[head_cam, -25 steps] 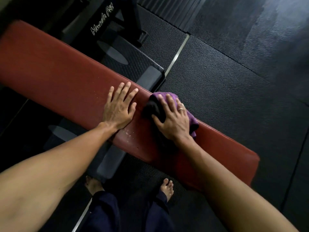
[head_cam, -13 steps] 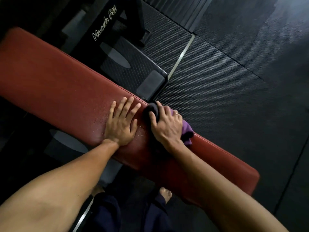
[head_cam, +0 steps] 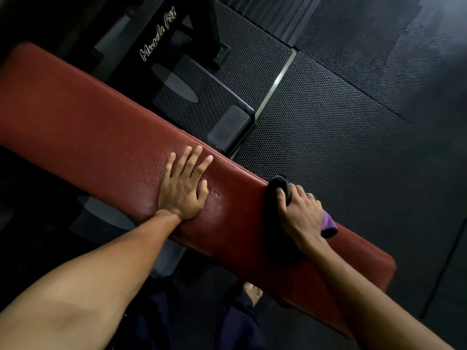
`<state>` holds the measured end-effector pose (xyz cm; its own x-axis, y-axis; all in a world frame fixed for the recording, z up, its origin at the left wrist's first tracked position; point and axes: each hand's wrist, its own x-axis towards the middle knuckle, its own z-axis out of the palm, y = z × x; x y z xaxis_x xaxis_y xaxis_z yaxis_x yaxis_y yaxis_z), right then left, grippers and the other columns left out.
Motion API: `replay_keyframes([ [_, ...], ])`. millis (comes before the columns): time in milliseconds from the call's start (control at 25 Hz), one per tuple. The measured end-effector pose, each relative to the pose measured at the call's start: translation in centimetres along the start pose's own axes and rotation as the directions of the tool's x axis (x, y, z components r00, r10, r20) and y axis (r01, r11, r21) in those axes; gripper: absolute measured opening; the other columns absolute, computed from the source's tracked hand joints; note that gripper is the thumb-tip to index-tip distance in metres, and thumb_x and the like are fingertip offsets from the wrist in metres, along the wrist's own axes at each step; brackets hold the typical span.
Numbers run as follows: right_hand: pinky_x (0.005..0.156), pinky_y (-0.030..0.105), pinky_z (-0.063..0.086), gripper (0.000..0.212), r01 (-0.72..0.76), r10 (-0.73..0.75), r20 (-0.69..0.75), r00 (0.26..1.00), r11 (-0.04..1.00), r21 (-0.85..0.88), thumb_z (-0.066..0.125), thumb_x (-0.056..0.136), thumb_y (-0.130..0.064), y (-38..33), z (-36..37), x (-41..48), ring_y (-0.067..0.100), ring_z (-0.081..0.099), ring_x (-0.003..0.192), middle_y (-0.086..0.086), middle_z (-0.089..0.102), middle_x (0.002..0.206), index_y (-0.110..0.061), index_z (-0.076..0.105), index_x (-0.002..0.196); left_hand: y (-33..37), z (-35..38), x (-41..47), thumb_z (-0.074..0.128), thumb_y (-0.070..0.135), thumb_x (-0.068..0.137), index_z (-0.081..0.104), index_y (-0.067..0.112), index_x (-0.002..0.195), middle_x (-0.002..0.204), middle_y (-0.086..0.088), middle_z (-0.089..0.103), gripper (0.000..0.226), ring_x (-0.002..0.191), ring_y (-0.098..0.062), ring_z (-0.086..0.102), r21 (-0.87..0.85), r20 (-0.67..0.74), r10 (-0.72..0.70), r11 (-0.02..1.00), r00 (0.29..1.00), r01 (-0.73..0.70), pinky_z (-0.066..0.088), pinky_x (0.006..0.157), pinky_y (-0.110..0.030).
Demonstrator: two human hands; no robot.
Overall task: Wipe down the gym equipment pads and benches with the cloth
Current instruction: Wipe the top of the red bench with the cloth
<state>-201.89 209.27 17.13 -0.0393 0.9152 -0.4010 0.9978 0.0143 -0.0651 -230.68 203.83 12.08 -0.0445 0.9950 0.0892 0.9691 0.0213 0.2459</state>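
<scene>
Sliding away from the left hand (head_cam: 182, 188), the right hand (head_cam: 300, 215) is now sitting well apart from it along the bench pad (head_cam: 75, 117), nearer the pad's right end. Half a second ago the two were just beside each other. The left hand is staying where it was.

Dark studded rubber floor mats (head_cam: 353, 122) are spreading out beyond the pad's far edge, with a pale metal strip (head_cam: 275, 84) running between two of them toward the pad. The red bench pad is stretching diagonally from upper left to lower right. Behind its far edge a black frame (head_cam: 158, 34) with pale script lettering is standing on the mats; the lettering is too blurred to read fully.

The left hand is pressing flat on the middle of the pad, fingers straight and slightly spread, holding nothing. The right hand is gripping the cloth (head_cam: 328, 223) at the pad's far edge — its fingers are curling round the bundle. The cloth is showing purple behind the hand, toward the pad's right end, and looking dark where it is bulging out ahead of the fingers.

Below the pad's near edge a bare foot (head_cam: 252, 291) is peeking out from a dark trouser leg. Fine droplets (head_cam: 151, 173) are beading on the pad around the left hand — chiefly to its left and beside the thumb. A ring (head_cam: 311, 197) is glinting on one right-hand finger.
</scene>
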Motion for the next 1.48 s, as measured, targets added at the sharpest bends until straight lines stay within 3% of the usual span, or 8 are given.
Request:
replay_keyframes([
  [280,0.095,0.048,0.039,0.051,-0.009,0.017,-0.099,0.995,0.996,0.085,0.032,0.096,-0.06,-12.5,1.5,2.5,0.036,0.059,0.107,0.002,0.067,0.117,-0.024,0.063,0.115,-0.1,0.4,-0.2,0.044,0.031,0.09,0.042,0.022,0.154,0.165,-0.007,0.028,0.064,0.153,-0.029,0.024,-0.027,-0.023,0.014,1.0,1.0,-0.015,0.015,0.123,-0.056],
  [520,0.099,0.044,0.038,0.062,-0.027,0.05,-0.182,0.982,0.992,0.123,0.031,0.092,-0.067,-4.2,1.8,-0.8,0.029,0.059,0.119,-0.003,0.062,0.132,-0.026,0.062,0.126,-0.2,0.4,-0.3,0.044,0.032,0.092,0.042,0.023,0.154,0.164,-0.007,0.031,0.062,0.153,-0.028,0.025,-0.045,-0.058,0.019,0.999,0.998,-0.022,0.015,0.123,-0.056],
  [640,0.123,0.047,0.017,0.073,-0.224,0.251,-0.156,0.955,0.959,0.172,0.025,0.092,-0.07,-2.6,3.0,-2.4,0.026,0.036,0.147,-0.001,0.042,0.159,-0.026,0.055,0.142,-0.3,0.4,-0.3,0.043,0.032,0.093,0.043,0.021,0.153,0.163,-0.008,0.032,0.061,0.152,-0.029,0.027,-0.046,-0.08,0.037,0.998,0.996,-0.041,0.016,0.123,-0.056],
  [800,0.123,0.058,-0.009,0.069,-0.345,0.399,-0.138,0.906,0.888,0.306,0.019,0.098,-0.063,-10.4,3.6,-1.7,0.033,-0.003,0.157,-0.001,0.014,0.171,-0.028,0.038,0.155,-0.4,1.0,-0.6,0.041,0.034,0.094,0.044,0.021,0.152,0.163,-0.009,0.033,0.06,0.151,-0.03,0.029,-0.06,-0.095,0.037,0.997,0.995,-0.043,0.014,0.124,-0.055],
  [920,0.124,0.055,-0.012,0.07,-0.116,0.179,-0.211,0.961,0.953,0.281,0.025,0.098,-0.058,-13.9,5.6,-4.7,0.034,-0.015,0.156,-0.004,0.003,0.172,-0.033,0.017,0.163,-0.6,1.0,-0.5,0.04,0.033,0.094,0.045,0.021,0.152,0.162,-0.01,0.035,0.059,0.15,-0.029,0.03,-0.075,-0.082,0.041,0.996,0.996,-0.047,0.016,0.124,-0.054],
  [1080,0.123,0.06,0.016,0.066,0.267,-0.237,-0.301,0.924,0.962,0.061,0.045,0.097,-0.056,-8.3,8.4,-11.7,0.035,0.01,0.157,-0.003,0.019,0.17,-0.035,0.033,0.159,-1.9,0.1,-2.9,0.041,0.031,0.094,0.047,0.02,0.151,0.162,-0.01,0.036,0.058,0.15,-0.028,0.031,-0.098,-0.059,0.1,0.99,0.993,-0.105,0.019,0.124,-0.052],
  [1320,0.124,0.056,-0.009,0.065,-0.317,0.377,-0.119,0.919,0.883,0.346,0.031,0.102,-0.056,-11.6,6.0,-8.5,0.037,-0.014,0.156,-0.003,-0.007,0.172,-0.04,0.012,0.162,-4.8,-1.0,-6.3,0.04,0.033,0.099,0.044,0.023,0.153,0.163,-0.008,0.033,0.056,0.152,-0.027,0.027,-0.112,-0.03,0.13,0.985,0.991,-0.133,0.017,0.125,-0.05],
  [1480,0.125,0.051,-0.013,0.062,-0.102,0.155,-0.149,0.977,0.944,0.314,0.033,0.104,-0.052,-19.5,6.8,-8.6,0.037,-0.015,0.156,-0.005,-0.003,0.172,-0.045,0.009,0.161,-5.9,-1.0,-6.8,0.037,0.032,0.1,0.044,0.023,0.152,0.162,-0.009,0.034,0.054,0.151,-0.029,0.029,-0.103,-0.051,0.128,0.986,0.99,-0.132,0.019,0.123,-0.052],
])
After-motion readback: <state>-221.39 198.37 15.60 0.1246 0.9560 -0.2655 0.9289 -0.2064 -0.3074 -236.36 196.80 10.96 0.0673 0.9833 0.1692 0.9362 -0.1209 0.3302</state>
